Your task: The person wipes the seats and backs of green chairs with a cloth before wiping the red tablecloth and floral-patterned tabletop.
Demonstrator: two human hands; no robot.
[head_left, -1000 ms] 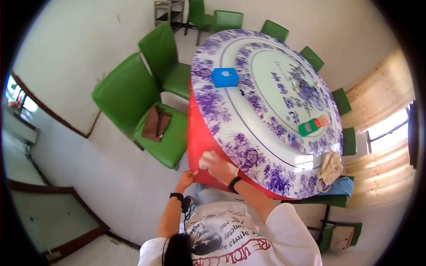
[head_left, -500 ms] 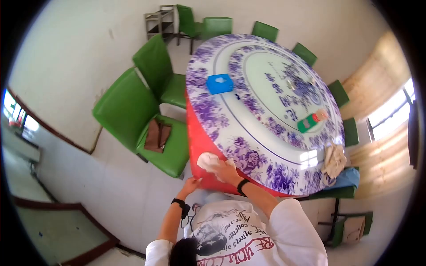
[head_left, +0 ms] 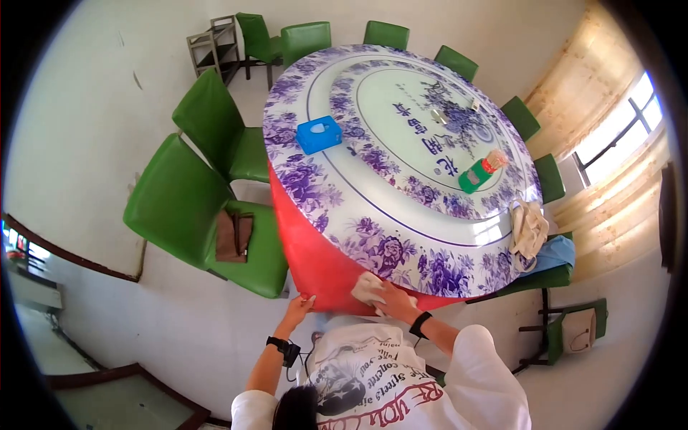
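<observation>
A red tablecloth (head_left: 315,269) hangs below the rim of a round table (head_left: 401,215) with purple flowers on white. Near the front left, my left hand (head_left: 297,311) pinches the lower edge of this tablecloth. My right hand (head_left: 395,301) presses a crumpled off-white cloth (head_left: 368,287) against the red fabric, just under the table's rim. Its fingers are closed over the cloth and partly hide it. A dark band circles each wrist.
On the table stand a blue tissue box (head_left: 319,135) and a green bottle (head_left: 476,174). A beige cloth bag (head_left: 528,231) lies at the right rim. Green chairs surround the table; a brown item (head_left: 234,236) rests on the nearest left seat.
My right hand has slid the off-white cloth rightward along the red tablecloth, away from my left hand. My left hand keeps its hold on the edge. The whole view has shifted somewhat.
</observation>
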